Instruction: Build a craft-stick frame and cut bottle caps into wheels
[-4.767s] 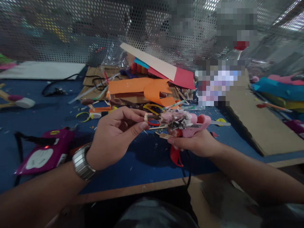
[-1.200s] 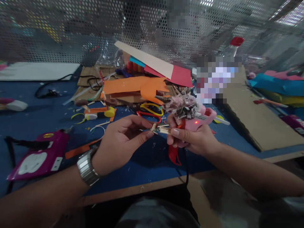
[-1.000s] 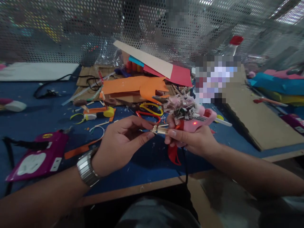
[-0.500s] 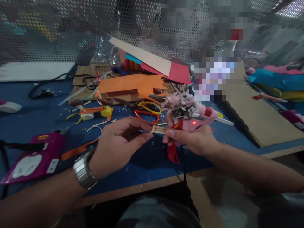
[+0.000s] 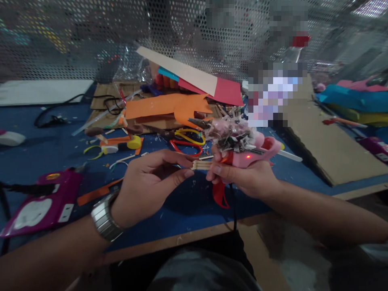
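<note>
Between my two hands is a small bundle of thin wooden sticks [image 5: 202,165], joined side by side. My left hand [image 5: 151,184], with a metal watch on the wrist, is closed, thumb and index finger pinching the left end. My right hand [image 5: 242,173] is closed too, its thumb and fingers gripping the right end. Directly behind the right hand is a pink glue gun [image 5: 244,159] with a lit red light, a red part showing below the fingers; whether the hand also touches it I cannot tell. Fluffy pink and dark scraps [image 5: 232,133] lie against the gun.
Scissors [image 5: 188,141] with red and yellow handles lie behind my hands. Orange paper [image 5: 151,107] and cardboard lie further back. A purple device [image 5: 45,202] with a black cable is at left. A large cardboard sheet [image 5: 336,141] lies right; a perforated metal screen [image 5: 91,40] stands behind.
Both hands keep their hold on the stick bundle, which has turned slightly. The view has shifted a little, and little else differs.
</note>
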`<state>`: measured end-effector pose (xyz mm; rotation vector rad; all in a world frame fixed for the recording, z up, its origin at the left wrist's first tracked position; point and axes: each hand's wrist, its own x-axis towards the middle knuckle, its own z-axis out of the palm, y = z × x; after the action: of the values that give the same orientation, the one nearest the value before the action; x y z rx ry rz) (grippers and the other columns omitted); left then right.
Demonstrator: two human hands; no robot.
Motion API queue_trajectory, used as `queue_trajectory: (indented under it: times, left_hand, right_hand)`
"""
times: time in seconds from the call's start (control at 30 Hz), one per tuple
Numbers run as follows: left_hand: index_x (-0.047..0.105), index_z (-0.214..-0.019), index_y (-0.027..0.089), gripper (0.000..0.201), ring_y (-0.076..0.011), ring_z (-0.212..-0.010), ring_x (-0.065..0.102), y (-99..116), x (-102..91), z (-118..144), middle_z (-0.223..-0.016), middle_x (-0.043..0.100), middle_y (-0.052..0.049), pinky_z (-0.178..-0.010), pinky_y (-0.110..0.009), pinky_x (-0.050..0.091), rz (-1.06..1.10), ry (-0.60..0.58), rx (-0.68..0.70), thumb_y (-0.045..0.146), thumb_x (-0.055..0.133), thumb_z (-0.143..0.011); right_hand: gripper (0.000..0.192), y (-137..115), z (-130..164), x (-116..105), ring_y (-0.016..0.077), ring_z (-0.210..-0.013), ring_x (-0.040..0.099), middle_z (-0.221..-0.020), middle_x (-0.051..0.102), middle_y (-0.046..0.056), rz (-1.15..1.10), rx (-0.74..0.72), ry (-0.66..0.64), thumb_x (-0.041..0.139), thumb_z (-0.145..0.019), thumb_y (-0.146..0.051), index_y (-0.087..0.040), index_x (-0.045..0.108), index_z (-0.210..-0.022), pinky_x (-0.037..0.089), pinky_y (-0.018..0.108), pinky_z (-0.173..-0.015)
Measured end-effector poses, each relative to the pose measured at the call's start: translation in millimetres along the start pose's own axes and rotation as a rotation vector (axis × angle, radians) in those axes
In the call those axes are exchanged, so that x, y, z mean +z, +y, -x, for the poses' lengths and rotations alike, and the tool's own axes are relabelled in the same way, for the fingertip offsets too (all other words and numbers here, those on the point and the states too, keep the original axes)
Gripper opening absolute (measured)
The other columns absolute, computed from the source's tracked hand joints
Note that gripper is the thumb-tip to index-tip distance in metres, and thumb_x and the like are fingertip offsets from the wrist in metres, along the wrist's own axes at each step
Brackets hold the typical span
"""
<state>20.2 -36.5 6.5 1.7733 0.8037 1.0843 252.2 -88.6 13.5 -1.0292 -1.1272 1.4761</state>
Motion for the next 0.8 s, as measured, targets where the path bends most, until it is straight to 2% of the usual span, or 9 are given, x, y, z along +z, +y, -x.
queue_trajectory:
  times: [0.23, 0.4, 0.53, 0.67, 0.8]
  left_hand:
    - [0.081, -0.087, 0.029, 0.017, -0.0216, -0.087, 0.086, 2.2, 0.7, -0.5, -0.095, 0.088, 0.002, -0.08, -0.029, 0.074, -0.014, -0.005, -0.008, 0.014, 0.087, -0.084]
    - [0.081, -0.086, 0.029, 0.017, -0.0228, -0.086, 0.086, 3.8, 0.7, -2.4, -0.096, 0.088, 0.001, -0.079, -0.031, 0.075, -0.037, 0.002, 0.007, 0.012, 0.086, -0.084]
    - [0.08, -0.088, 0.024, 0.016, -0.0197, -0.085, 0.086, 0.6, 0.7, -3.2, -0.094, 0.089, -0.001, -0.078, -0.025, 0.073, -0.006, -0.004, 0.067, 0.01, 0.088, -0.084]
    - [0.08, -0.089, 0.02, 0.014, -0.0166, -0.082, 0.085, -2.0, 1.4, -3.2, -0.092, 0.089, -0.002, -0.074, -0.019, 0.07, 0.001, 0.002, 0.107, 0.011, 0.089, -0.084]
    - [0.08, -0.09, 0.024, 0.014, -0.0159, -0.084, 0.085, 0.0, 1.1, -2.2, -0.095, 0.088, 0.001, -0.077, -0.021, 0.071, -0.018, -0.012, 0.086, 0.012, 0.088, -0.087]
  right_hand:
    - [0.045, -1.7, 1.9, 0.0, 0.0185, -0.076, 0.081, -0.082, 0.082, 0.002, 0.139, -0.012, 0.006, 0.092, -0.085, -0.061, -0.023, 0.069, -0.089, 0.069, 0.03, -0.073]
    - [0.039, -0.3, 3.1, -0.1, 0.0178, -0.072, 0.08, -0.081, 0.083, 0.001, 0.182, -0.063, 0.03, 0.091, -0.088, -0.056, -0.023, 0.07, -0.09, 0.067, 0.03, -0.069]
    - [0.034, 1.0, 4.1, -2.2, 0.0177, -0.077, 0.082, -0.085, 0.085, 0.001, 0.249, -0.072, 0.038, 0.087, -0.093, -0.055, -0.024, 0.073, -0.092, 0.067, 0.029, -0.072]
    - [0.042, -4.5, 3.8, -2.4, 0.0209, -0.082, 0.082, -0.087, 0.085, 0.003, 0.355, -0.034, 0.023, 0.083, -0.091, -0.064, -0.023, 0.075, -0.086, 0.068, 0.033, -0.078]
    - [0.048, -8.3, 2.6, -0.7, 0.0213, -0.082, 0.081, -0.085, 0.084, 0.004, 0.367, -0.033, 0.002, 0.083, -0.089, -0.069, -0.023, 0.076, -0.081, 0.069, 0.034, -0.078]
